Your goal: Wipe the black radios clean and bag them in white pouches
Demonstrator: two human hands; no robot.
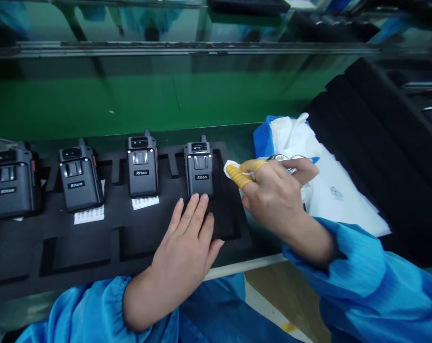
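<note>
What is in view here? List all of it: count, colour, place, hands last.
Riton two-way radios: 4, black, in a row in the tray.
foam tray: 1, black, under the radios.
paper slips: at least 2, white, on the tray below the radios.
green panel: 1, behind the tray.
plastic sheet: 1, white, right of the tray.
blue cloth: 1, beyond the right hand.
foam stack: 1, black, far right.
wipe: 1, white, in the right hand.
round metal item: 1, silver, at the right hand, kind unclear.
finger cots: 2, yellow, on the right hand's fingers.
left hand: 1, flat on the tray, below the rightmost radio.
right hand: 1, above the tray's right edge.
sleeves: 2, blue, on both forearms.
</note>
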